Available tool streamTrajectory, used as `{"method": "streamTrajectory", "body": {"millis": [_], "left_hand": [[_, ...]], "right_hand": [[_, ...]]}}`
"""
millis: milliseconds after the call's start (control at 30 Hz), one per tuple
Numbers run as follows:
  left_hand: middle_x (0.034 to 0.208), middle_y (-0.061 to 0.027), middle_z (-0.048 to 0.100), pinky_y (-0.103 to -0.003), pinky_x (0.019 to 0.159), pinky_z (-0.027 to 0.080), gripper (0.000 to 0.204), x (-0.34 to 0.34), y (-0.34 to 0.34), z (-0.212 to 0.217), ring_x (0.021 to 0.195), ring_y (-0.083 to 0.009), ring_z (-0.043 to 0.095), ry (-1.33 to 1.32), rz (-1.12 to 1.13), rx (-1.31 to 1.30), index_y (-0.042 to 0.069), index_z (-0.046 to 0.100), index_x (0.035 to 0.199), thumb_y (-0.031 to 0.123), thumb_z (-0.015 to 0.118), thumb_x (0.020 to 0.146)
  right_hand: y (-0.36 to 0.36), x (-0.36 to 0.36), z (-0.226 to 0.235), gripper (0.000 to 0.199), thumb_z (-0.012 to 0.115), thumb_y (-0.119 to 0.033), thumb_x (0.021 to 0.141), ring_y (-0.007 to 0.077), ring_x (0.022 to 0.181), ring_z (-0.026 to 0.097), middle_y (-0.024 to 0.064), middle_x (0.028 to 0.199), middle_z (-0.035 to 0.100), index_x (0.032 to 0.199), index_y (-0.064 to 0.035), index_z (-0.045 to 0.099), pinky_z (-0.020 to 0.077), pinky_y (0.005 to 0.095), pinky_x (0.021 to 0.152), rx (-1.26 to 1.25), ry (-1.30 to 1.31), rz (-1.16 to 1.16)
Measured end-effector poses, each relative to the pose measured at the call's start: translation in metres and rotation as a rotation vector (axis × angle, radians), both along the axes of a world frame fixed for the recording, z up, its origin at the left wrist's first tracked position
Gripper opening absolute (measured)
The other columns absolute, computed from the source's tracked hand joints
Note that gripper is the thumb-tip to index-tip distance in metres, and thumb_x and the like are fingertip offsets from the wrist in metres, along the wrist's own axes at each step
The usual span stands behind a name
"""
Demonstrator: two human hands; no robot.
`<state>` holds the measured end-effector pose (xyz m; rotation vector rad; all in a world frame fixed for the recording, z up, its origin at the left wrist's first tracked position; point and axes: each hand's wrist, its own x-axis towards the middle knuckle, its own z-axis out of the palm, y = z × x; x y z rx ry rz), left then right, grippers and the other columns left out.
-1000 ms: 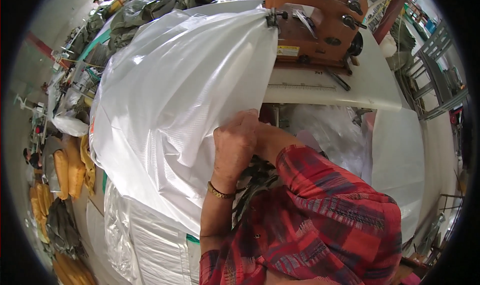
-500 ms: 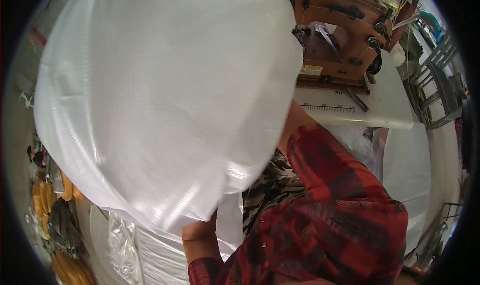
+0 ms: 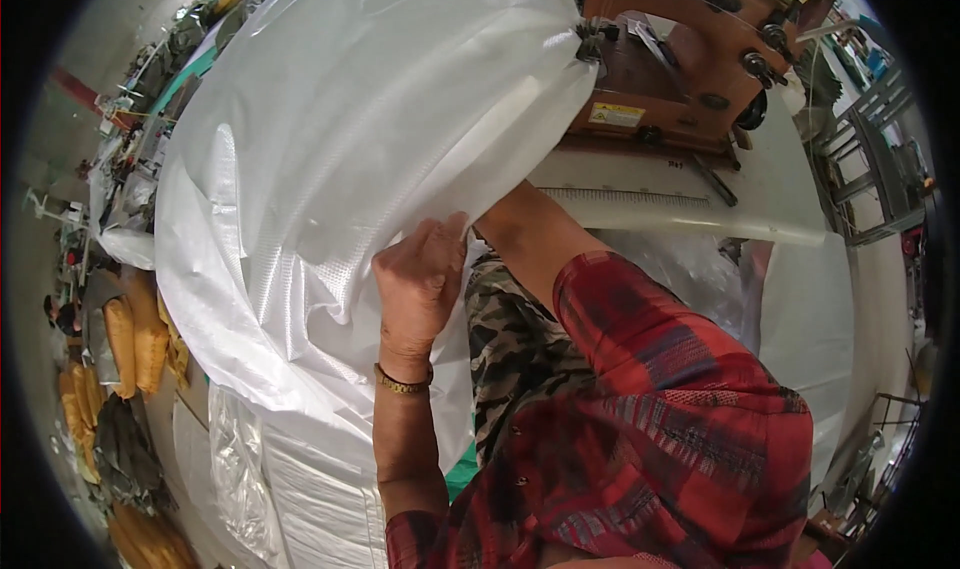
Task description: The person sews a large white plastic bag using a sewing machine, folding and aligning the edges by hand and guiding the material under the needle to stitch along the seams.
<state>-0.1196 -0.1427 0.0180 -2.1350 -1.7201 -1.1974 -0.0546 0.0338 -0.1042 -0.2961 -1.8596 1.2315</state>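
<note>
A: How are the arms lying?

B: The right arm is taking up most room: its red plaid sleeve (image 3: 640, 319) is angling up from the lower right, and the bare right forearm (image 3: 540, 234) is slanting up and left toward the left fingers, where the white sheet (image 3: 330, 139) is covering the right hand. The left forearm (image 3: 408, 444) is rising almost straight from below, and the left hand (image 3: 415, 289) is turning its back toward us.

A: And the fingers?

B: The left ones are curling closed, gripping a fold of the sheet near its right edge. The right ones are hiding, so I'm not able to tell.

A: What about materials?

B: The sheet is billowing above and left of the left fingers, glossy and finely ribbed, creasing beside the grip. Right of them, the smooth, pale worktop (image 3: 775, 197) is spreading under a boxy brown sewing machine (image 3: 650, 94), where the sheet's upper right end is gathering. Below and right of the fingers, camouflage trousers (image 3: 510, 339) are showing. A ruler scale (image 3: 640, 198) is running along the worktop, farther right a slim dark tool (image 3: 715, 181) is lying, and a gold-coloured wristband (image 3: 403, 380) is circling the wrist below the fingers.
</note>
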Motion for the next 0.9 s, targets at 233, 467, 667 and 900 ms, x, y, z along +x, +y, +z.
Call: {"method": "streamTrajectory", "body": {"millis": [233,467,667,900], "left_hand": [[0.082,-0.0149,0.062,-0.041,0.063,0.049,0.012,-0.001,-0.005,0.008,0.071,-0.0346,0.061,-0.088,0.049,-0.012,0.003,0.067,0.1,0.004,0.064,0.088],[0.08,-0.011,0.061,-0.039,0.058,0.05,0.019,0.017,-0.019,0.021,0.07,-0.0305,0.063,0.082,0.041,-0.028,0.004,0.065,0.1,0.002,0.062,0.082],[0.079,-0.0083,0.061,-0.036,0.053,0.049,0.022,0.064,-0.033,0.008,0.065,-0.0247,0.064,0.236,-0.12,-0.042,0.003,0.065,0.099,0.002,0.062,0.076],[0.079,-0.0074,0.06,-0.034,0.055,0.051,0.027,0.073,-0.031,-0.017,0.067,-0.0236,0.064,0.295,-0.085,-0.086,0.002,0.062,0.102,0.003,0.06,0.076]], "right_hand": [[-0.023,-0.006,0.019,0.034,0.062,-0.024,0.087,0.0349,0.114,0.056,0.0132,0.113,0.065,0.117,-0.0087,0.063,0.0409,0.045,0.099,0.01,0.041,0.048],[-0.085,0.051,0.048,0.033,0.066,-0.023,0.085,0.0348,0.111,0.057,0.0162,0.114,0.064,0.113,-0.0059,0.065,0.044,0.0433,0.095,0.688,-0.351,-0.763],[-0.119,0.059,0.028,0.033,0.066,-0.024,0.085,0.0335,0.108,0.058,0.0153,0.112,0.065,0.113,-0.0053,0.064,0.0451,0.042,0.094,0.503,-0.36,-0.519],[-0.111,0.05,0.006,0.034,0.066,-0.026,0.086,0.0319,0.104,0.061,0.0141,0.109,0.066,0.112,-0.0046,0.064,0.0466,0.0401,0.092,0.243,-0.379,-0.125]]}}
